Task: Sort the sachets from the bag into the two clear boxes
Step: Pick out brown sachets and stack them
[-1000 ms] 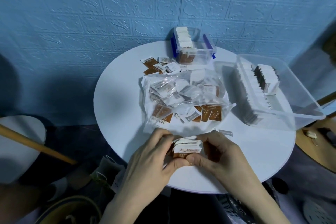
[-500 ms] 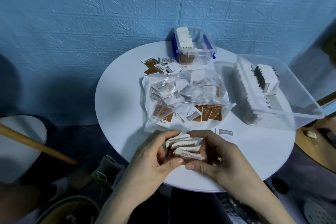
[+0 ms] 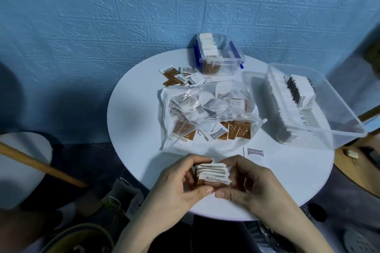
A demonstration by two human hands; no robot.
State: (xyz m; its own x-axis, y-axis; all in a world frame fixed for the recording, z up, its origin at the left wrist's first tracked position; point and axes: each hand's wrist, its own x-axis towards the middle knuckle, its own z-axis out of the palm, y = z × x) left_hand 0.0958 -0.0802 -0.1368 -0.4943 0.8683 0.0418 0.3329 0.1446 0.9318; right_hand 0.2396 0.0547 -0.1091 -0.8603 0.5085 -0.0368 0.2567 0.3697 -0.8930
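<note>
Both hands hold a small stack of brown-and-white sachets (image 3: 212, 175) upright over the near edge of the round white table (image 3: 135, 121). My left hand (image 3: 181, 185) grips its left side, my right hand (image 3: 248, 185) its right side, thumbs meeting underneath. Behind them lies the clear plastic bag (image 3: 205, 109) with several sachets inside and spilling out. A small clear box with blue clips (image 3: 221, 57) stands at the back, holding a row of sachets. A large clear box (image 3: 337, 109) at the right holds long rows of sachets.
Loose sachets (image 3: 178, 77) lie left of the small box, and one grey-and-white sachet (image 3: 255, 152) lies near my right hand. A wooden stick (image 3: 41, 166) crosses a white stool at the left. Bags and clutter sit on the floor below the table.
The fanned-out sachets have been squared back into a tight upright stack between my hands. The hands stay in the same spot at the table's near edge.
</note>
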